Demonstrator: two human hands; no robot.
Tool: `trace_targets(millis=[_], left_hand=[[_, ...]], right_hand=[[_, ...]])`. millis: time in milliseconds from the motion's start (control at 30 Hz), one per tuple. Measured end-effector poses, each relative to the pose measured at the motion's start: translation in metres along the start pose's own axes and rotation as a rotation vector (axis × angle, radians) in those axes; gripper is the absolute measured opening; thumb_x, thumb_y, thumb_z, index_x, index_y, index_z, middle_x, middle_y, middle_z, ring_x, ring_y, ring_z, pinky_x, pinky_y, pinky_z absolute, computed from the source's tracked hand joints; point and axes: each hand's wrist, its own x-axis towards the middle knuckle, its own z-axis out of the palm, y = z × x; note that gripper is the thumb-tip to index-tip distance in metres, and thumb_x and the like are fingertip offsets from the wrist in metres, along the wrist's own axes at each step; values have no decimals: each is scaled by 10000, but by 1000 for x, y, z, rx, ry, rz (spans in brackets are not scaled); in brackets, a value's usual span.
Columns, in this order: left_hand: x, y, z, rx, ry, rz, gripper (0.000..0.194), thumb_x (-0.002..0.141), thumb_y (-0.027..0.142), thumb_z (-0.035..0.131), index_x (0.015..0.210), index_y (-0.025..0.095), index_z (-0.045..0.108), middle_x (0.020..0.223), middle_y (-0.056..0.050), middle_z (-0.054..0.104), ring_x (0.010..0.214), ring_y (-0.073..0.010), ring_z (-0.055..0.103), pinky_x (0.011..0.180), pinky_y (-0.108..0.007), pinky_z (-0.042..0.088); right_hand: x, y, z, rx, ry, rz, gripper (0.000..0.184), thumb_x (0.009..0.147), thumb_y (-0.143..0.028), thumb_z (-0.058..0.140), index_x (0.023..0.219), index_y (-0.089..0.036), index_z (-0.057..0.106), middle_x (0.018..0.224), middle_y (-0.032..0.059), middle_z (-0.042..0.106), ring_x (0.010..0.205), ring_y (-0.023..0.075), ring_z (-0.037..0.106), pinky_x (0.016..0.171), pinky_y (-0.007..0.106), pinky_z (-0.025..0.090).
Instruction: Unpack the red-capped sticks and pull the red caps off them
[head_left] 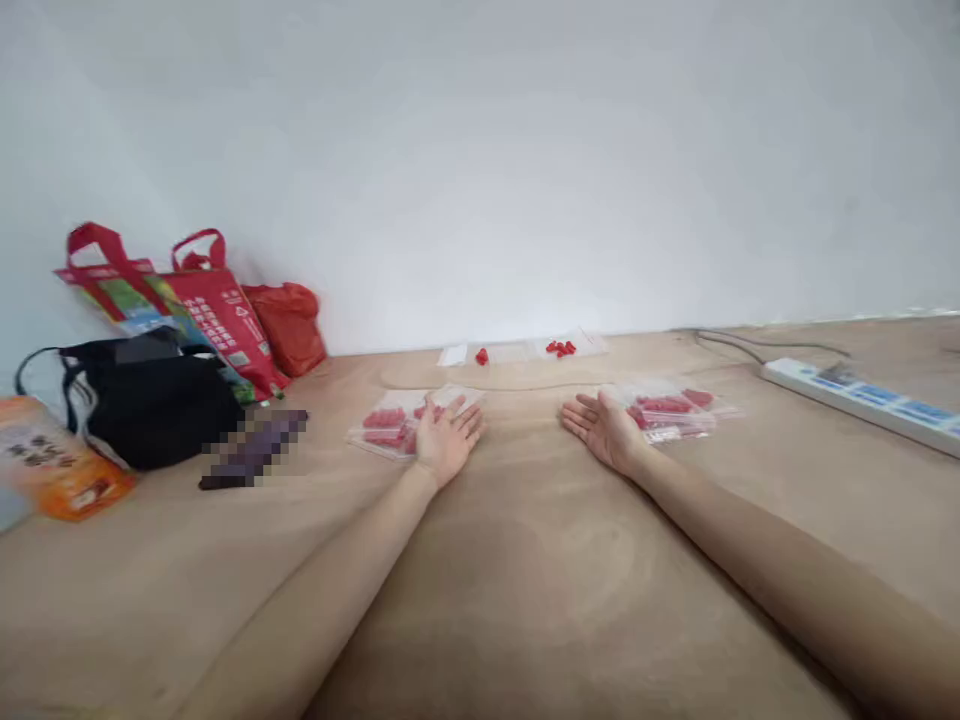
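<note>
Both hands open, palms turned up, nothing held. Left hand (pixel 448 440): fingers spread, pointing away from me, overlapping the inner edge of the left clear plastic bags (pixel 385 430); can't tell if it's touching them. Right hand (pixel 606 432): fingers extended and angled left, thumb up, just beside the right clear plastic bags (pixel 667 408); contact unclear there too. Both sets lie flat on the wood-grain surface (pixel 525 580) with red pieces inside, blurred, so no count. Bare wood between my hands. Farther back, near the white wall (pixel 570 180), more of the same color: a small red clump (pixel 481 357) beside a white slip (pixel 453 356), and to its right a cluster of red pieces (pixel 561 349) at a clear bag (pixel 591 343); can't tell whether in it or on it. Far right: white power strip (pixel 862 400), gray cable (pixel 739 346) running behind it. Left side: red-handled shopping bag (pixel 225 325), red plastic bag (pixel 289 330) next to it, black bag (pixel 161 405) in front, orange-and-white package (pixel 82 485) at the edge, plus a dark purple item (pixel 259 450), partly pixelated.
</note>
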Motion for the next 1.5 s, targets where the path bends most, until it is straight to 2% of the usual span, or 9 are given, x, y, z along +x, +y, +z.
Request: trace_targets(millis=[233, 433, 600, 867, 1000, 1133, 1267, 1400, 1500], left_hand=[[5, -8, -6, 232, -44, 106, 428, 857, 448, 329, 1127, 159, 492, 1237, -123, 480, 1160, -186, 450, 984, -329, 353], [0, -24, -10, 984, -246, 393, 439, 671, 313, 643, 1076, 166, 563, 1204, -97, 532, 1144, -237, 458, 1020, -406, 295], [-15, -25, -6, 1619, -426, 641, 351, 753, 283, 543, 1079, 160, 584, 1200, -105, 539, 1152, -237, 454, 1003, -421, 322], [-10, -23, -10, 1739, -383, 902, 268, 796, 269, 482, 998, 165, 624, 1109, -87, 588, 1024, -194, 545, 913, -350, 429], [2, 3, -22, 1850, 13, 1076, 257, 812, 253, 424, 917, 189, 650, 1046, -73, 599, 1033, -208, 515, 923, -375, 398], [8, 31, -40, 2120, 339, 809, 403, 808, 381, 422, 1136, 183, 549, 1250, -105, 477, 1228, -283, 326, 1011, -456, 249], [8, 38, -46, 2224, 323, 559, 539, 799, 532, 364, 1192, 187, 494, 1247, -116, 488, 1251, -303, 284, 1020, -511, 159], [3, 29, -38, 2250, 213, 673, 569, 781, 584, 359, 1166, 195, 514, 1202, -110, 521, 1250, -298, 277, 1029, -540, 78], [-4, 15, -28, 2213, 86, 744, 551, 765, 566, 419, 1166, 200, 512, 1178, -108, 524, 1217, -292, 326, 1025, -511, 166]], right_hand=[[-2, 8, 0, -175, -64, -141, 348, 863, -394, 336, 1051, -157, 509, 1068, 128, 580, 946, 177, 589, 869, 350, 460], [-16, 17, -4, -1184, -288, -745, 408, 767, -426, 513, 1104, -203, 571, 1203, 92, 527, 1153, 232, 433, 1003, 440, 292], [-20, 22, -6, -1741, -415, -852, 405, 816, -403, 439, 1144, -197, 559, 1233, 123, 498, 1149, 251, 433, 964, 453, 316], [-20, 22, -4, -1838, -412, -894, 406, 843, -411, 384, 1160, -213, 542, 1214, 104, 517, 1122, 231, 462, 931, 418, 351], [-21, 21, -4, -1847, -415, -874, 413, 845, -417, 374, 1165, -213, 539, 1225, 103, 508, 1128, 233, 456, 938, 420, 342], [-22, 21, -3, -1856, -412, -850, 425, 846, -420, 369, 1174, -204, 532, 1236, 109, 498, 1137, 235, 446, 942, 418, 335], [-23, 20, -2, -1870, -421, -847, 425, 848, -416, 363, 1178, -205, 527, 1237, 107, 497, 1144, 232, 438, 945, 415, 329], [-23, 20, -1, -1873, -423, -847, 422, 851, -415, 357, 1174, -205, 529, 1244, 105, 490, 1147, 228, 432, 944, 410, 325], [-23, 20, -1, -1857, -429, -855, 409, 847, -407, 370, 1161, -203, 533, 1235, 104, 495, 1140, 229, 435, 945, 408, 321]])
